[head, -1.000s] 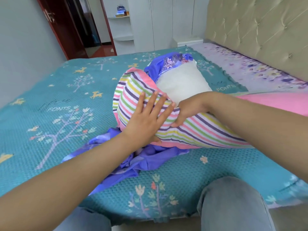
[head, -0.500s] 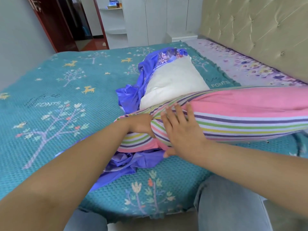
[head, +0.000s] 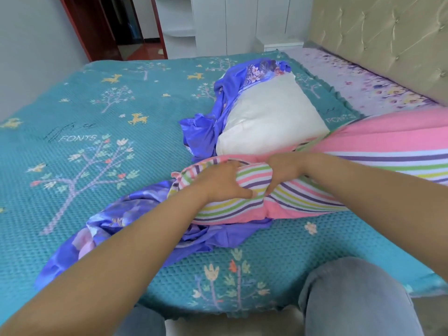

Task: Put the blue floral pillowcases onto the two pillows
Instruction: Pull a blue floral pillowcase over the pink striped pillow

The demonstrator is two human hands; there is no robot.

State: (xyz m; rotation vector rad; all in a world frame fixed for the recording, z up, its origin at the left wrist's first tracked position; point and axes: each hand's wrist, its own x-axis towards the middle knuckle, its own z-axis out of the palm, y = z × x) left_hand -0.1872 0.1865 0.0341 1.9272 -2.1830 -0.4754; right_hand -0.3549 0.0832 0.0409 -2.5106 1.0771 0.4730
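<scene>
Both hands bunching near end of striped pillow [head: 315,192]: left hand [head: 219,183] and right hand [head: 282,169] curled into fabric | long axis toward 2 o'clock | loose blue floral pillowcase [head: 135,221] beneath, trailing to 8 o'clock, left nearer | white pillow [head: 269,117] half-cased at 12 | teal bedspread [head: 97,132]; headboard [head: 388,40] at 2.

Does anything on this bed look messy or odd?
Yes. The white pillow is only partly inside its blue floral pillowcase, which is bunched at one side. A second blue pillowcase lies crumpled under the striped pillow.
</scene>
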